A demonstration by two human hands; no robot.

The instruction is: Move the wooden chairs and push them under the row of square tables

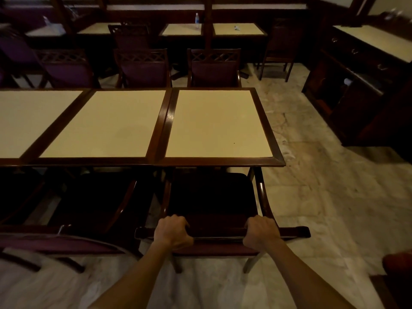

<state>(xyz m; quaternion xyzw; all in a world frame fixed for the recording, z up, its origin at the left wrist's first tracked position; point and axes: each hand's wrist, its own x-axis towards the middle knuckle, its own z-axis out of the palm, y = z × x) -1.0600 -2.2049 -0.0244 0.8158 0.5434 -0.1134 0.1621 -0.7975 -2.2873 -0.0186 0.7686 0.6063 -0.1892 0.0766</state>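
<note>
Chair (211, 197) stands square to the rightmost table (219, 161) of the row, its seat front already tucked beneath the table's near edge, its back toward the person. The top rail runs left to right, parallel to that edge. Left hand (172, 231) and right hand (260, 230) each grip the rail, fingers curled over it, placed evenly either side of centre; neither is nearer. The table lies straight ahead of the hands, so the push calls for a level forward shove. The armrests pass close under the table edge; clearance cannot be judged. A neighbouring chair (66, 241) stands near on the left; open floor (323, 197) lies to the right.
</note>
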